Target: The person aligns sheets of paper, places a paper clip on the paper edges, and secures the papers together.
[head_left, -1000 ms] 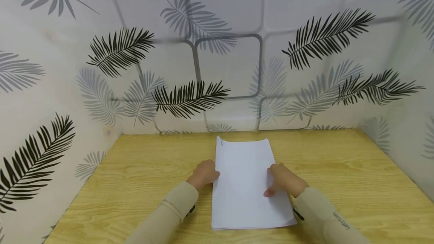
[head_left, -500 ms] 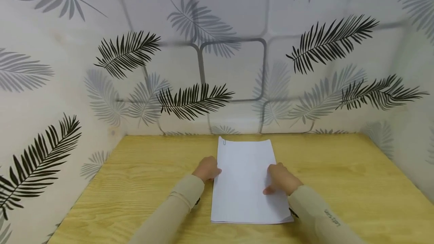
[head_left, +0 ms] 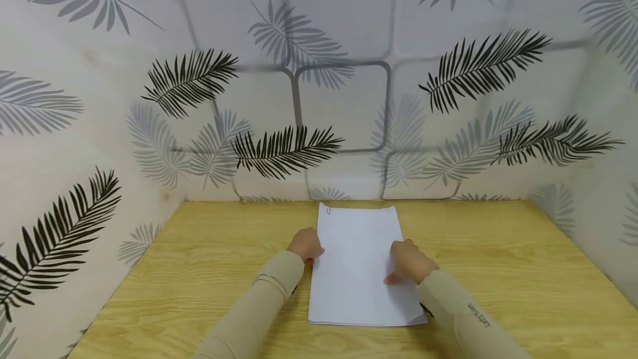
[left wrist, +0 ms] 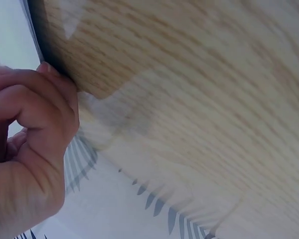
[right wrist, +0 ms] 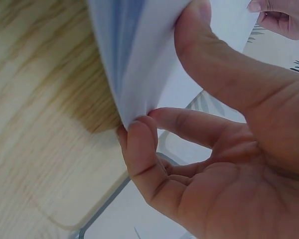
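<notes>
A stack of white paper sheets (head_left: 355, 270) lies lengthwise on the wood-grain table, with a small paper clip (head_left: 328, 210) at its far left corner. My left hand (head_left: 305, 244) holds the stack's left edge, thumb on top; its curled fingers meet the paper edge in the left wrist view. At the right side, my right hand (head_left: 410, 262) grips the other long edge. In the right wrist view, the right thumb (right wrist: 209, 55) lies over the top sheet, while fingertips (right wrist: 142, 134) bear on the layered edge of the sheets.
The yellowish wood-grain table (head_left: 224, 237) stretches to both sides of the stack. Behind it stands a pale wall covering (head_left: 339, 98) with dark and grey leaf prints, which also lines the left and right sides.
The stack's near edge has shifted slightly away from me, and both hands and sleeves have drawn a little closer together. Both hands keep their hold on the paper. The head view tilted slightly.
</notes>
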Available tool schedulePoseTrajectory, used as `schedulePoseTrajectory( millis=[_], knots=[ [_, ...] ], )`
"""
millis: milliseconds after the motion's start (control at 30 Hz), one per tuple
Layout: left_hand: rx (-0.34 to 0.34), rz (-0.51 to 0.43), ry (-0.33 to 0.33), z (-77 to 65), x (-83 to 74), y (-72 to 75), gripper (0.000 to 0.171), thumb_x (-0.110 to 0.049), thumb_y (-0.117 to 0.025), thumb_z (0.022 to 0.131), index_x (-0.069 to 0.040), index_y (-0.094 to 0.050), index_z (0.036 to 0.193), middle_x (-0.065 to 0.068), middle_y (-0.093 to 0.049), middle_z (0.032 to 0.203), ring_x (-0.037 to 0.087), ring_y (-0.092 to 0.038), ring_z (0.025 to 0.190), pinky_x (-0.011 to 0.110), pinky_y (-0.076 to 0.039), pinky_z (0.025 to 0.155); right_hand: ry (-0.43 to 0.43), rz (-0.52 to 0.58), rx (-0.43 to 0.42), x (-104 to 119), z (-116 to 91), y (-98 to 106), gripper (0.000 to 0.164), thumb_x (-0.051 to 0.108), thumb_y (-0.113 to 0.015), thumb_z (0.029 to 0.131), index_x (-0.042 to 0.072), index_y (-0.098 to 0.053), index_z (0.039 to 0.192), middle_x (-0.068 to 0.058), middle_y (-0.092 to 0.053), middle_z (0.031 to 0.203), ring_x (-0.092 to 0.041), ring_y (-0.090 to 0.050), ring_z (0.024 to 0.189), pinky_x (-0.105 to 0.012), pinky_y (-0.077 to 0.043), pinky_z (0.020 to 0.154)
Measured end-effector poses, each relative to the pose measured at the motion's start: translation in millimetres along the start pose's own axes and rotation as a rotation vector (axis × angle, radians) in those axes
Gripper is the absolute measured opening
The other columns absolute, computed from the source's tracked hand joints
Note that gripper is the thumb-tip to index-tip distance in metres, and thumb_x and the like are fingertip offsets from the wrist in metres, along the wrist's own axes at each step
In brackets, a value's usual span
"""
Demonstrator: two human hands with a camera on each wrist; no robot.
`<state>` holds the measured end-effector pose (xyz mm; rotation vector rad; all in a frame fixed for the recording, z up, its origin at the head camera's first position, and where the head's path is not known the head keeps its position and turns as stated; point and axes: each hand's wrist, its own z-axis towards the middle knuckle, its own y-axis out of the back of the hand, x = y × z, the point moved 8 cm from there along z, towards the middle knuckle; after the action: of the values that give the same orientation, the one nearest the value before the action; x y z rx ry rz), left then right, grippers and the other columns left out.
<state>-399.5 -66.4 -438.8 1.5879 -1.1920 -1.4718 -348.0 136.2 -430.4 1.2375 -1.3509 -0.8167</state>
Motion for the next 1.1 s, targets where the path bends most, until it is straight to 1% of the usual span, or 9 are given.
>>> schedulePoseTrajectory(
  millis=[233, 333, 500, 600, 767, 800, 900, 1033, 1100],
  knots=[
    [-0.019, 0.064, -0.004, -2.5, -3.4, 1.0, 0.021, -0.012, -0.069, 0.087, 0.006, -0.063, 0.079, 0.016, -0.065, 0.067, 0.006, -0.04, 0.031, 0.016, -0.037, 0.038, -0.004, 0.009, 0.01, -4.5, 0.2, -3.8, 0.065, 0.02, -0.09, 0.067, -0.015, -0.054, 0.108, -0.025, -0.052, 0.095, -0.039, -0.054, 0.094, -0.053, -0.045, 0.09],
    [-0.023, 0.052, 0.004, -1.5, -3.1, -0.5, 0.021, -0.012, -0.07, 0.087, 0.006, -0.063, 0.079, 0.018, -0.065, 0.073, 0.006, -0.04, 0.032, 0.016, -0.037, 0.037, 0.004, 0.01, -0.002, -4.1, -1.6, -2.7, 0.063, 0.02, -0.09, 0.067, -0.015, -0.054, 0.106, -0.025, -0.053, 0.094, -0.039, -0.054, 0.094, -0.053, -0.045, 0.089],
    [-0.003, 0.012, 0.02, -1.7, -4.0, -5.0, 0.02, -0.011, -0.068, 0.089, 0.007, -0.063, 0.082, 0.012, -0.06, 0.055, 0.008, -0.043, 0.031, 0.016, -0.034, 0.033, -0.02, -0.028, -0.009, -1.3, -5.2, 1.1, 0.063, 0.021, -0.09, 0.067, -0.016, -0.055, 0.103, -0.027, -0.055, 0.092, -0.04, -0.057, 0.093, -0.052, -0.047, 0.088],
    [-0.001, 0.022, 0.017, -1.7, -5.7, -6.3, 0.02, -0.012, -0.067, 0.09, 0.008, -0.064, 0.085, 0.007, -0.055, 0.045, 0.01, -0.046, 0.031, 0.018, -0.038, 0.035, -0.059, -0.047, -0.006, -1.0, -6.7, 2.3, 0.064, 0.022, -0.09, 0.066, -0.017, -0.056, 0.102, -0.03, -0.054, 0.092, -0.043, -0.057, 0.093, -0.053, -0.047, 0.087],
    [-0.045, 0.05, 0.0, -0.8, -1.9, -5.6, 0.029, -0.021, -0.071, 0.089, 0.007, -0.065, 0.083, 0.01, -0.059, 0.049, 0.014, -0.053, 0.038, 0.024, -0.049, 0.05, -0.094, -0.034, -0.001, -3.0, -9.2, 2.7, 0.062, 0.022, -0.09, 0.067, -0.015, -0.056, 0.103, -0.03, -0.049, 0.092, -0.043, -0.054, 0.092, -0.054, -0.046, 0.087],
    [-0.054, 0.049, -0.008, -0.2, -0.2, -5.4, 0.032, -0.023, -0.072, 0.088, 0.007, -0.065, 0.079, 0.01, -0.061, 0.051, 0.014, -0.053, 0.039, 0.024, -0.049, 0.052, -0.089, -0.031, -0.001, -3.3, -9.5, 2.7, 0.062, 0.022, -0.089, 0.067, -0.015, -0.056, 0.104, -0.029, -0.049, 0.092, -0.043, -0.054, 0.092, -0.054, -0.046, 0.086],
    [-0.023, 0.019, -0.015, 3.6, 6.8, -7.6, 0.036, -0.025, -0.07, 0.09, 0.005, -0.063, 0.07, 0.011, -0.06, 0.052, 0.013, -0.049, 0.038, 0.024, -0.048, 0.052, -0.056, -0.038, 0.003, -3.4, -10.0, 2.5, 0.063, 0.022, -0.088, 0.069, -0.015, -0.055, 0.108, -0.029, -0.052, 0.095, -0.043, -0.054, 0.093, -0.054, -0.045, 0.087],
    [0.035, -0.059, 0.022, 5.7, 14.8, -7.0, 0.038, -0.016, -0.062, 0.095, 0.0, -0.057, 0.061, 0.009, -0.055, 0.046, 0.011, -0.046, 0.033, 0.024, -0.047, 0.046, 0.015, -0.042, -0.003, -0.7, -10.9, 3.5, 0.066, 0.024, -0.086, 0.072, -0.014, -0.055, 0.116, -0.031, -0.056, 0.107, -0.048, -0.053, 0.103, -0.056, -0.043, 0.09],
    [0.038, -0.082, 0.04, 5.4, 16.1, -3.5, 0.038, -0.011, -0.057, 0.096, -0.001, -0.055, 0.059, 0.008, -0.053, 0.045, 0.012, -0.046, 0.033, 0.023, -0.045, 0.044, 0.047, -0.046, -0.008, 1.3, -11.1, 4.8, 0.067, 0.025, -0.084, 0.074, -0.014, -0.054, 0.12, -0.031, -0.057, 0.111, -0.049, -0.051, 0.107, -0.057, -0.042, 0.091]
  ],
)
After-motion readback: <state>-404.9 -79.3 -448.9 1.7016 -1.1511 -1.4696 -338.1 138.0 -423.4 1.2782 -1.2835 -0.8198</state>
